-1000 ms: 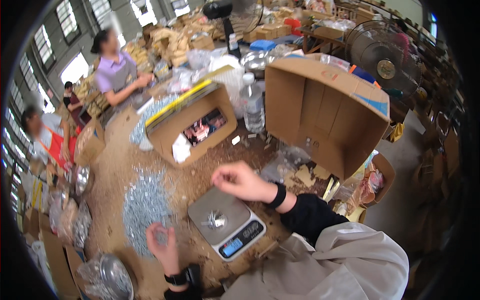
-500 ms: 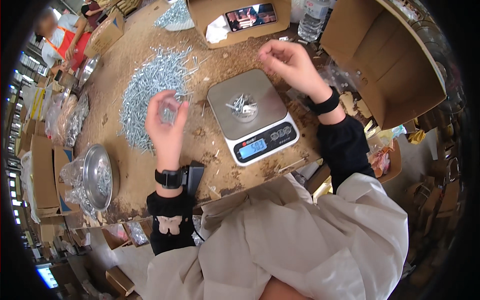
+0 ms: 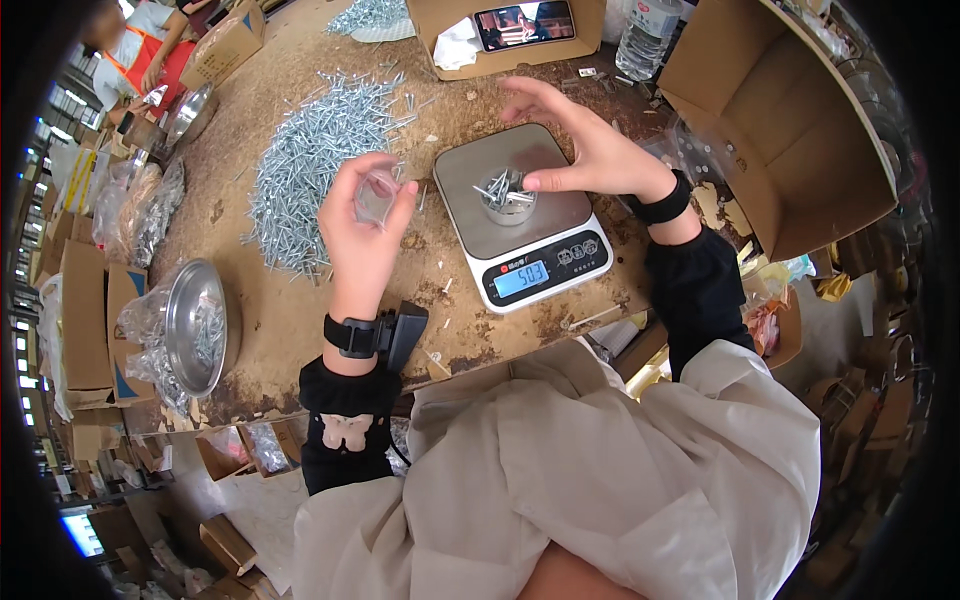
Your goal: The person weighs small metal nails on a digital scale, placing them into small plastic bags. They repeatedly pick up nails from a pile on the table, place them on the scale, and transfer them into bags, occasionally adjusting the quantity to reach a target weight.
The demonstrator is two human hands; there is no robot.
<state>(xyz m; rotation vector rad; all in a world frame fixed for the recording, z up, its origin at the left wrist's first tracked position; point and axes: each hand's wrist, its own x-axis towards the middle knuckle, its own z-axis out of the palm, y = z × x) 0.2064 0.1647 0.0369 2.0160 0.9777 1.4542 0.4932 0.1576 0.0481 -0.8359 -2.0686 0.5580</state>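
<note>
My left hand [image 3: 362, 205] is curled around a small clear plastic bag [image 3: 377, 198], whose mouth gapes between thumb and fingers. On the steel plate of a white digital scale [image 3: 490, 225] stands a small round clear cup [image 3: 510, 212] with silver screws and white plugs in it. My right hand [image 3: 590, 150] hovers over the right part of the plate, fingers spread, its thumb tip right at the cup's edge. Whether the thumb touches the cup, I cannot tell. A big heap of silver screws [image 3: 315, 170] lies beyond and left of my left hand.
At the left edge of the worn wooden table [image 3: 290, 350] sits a steel bowl [image 3: 203, 375] with some screws. An open cardboard box [image 3: 790, 120] stands at right, next to a water bottle [image 3: 648, 40]. A phone [image 3: 525, 25] rests in a carton behind. Another person in a red apron [image 3: 165, 60] works far left.
My right hand has come down and nearer to the cup, its fingers opening from a pinch. My left hand with the bag has shifted slightly right. The view has moved a little.
</note>
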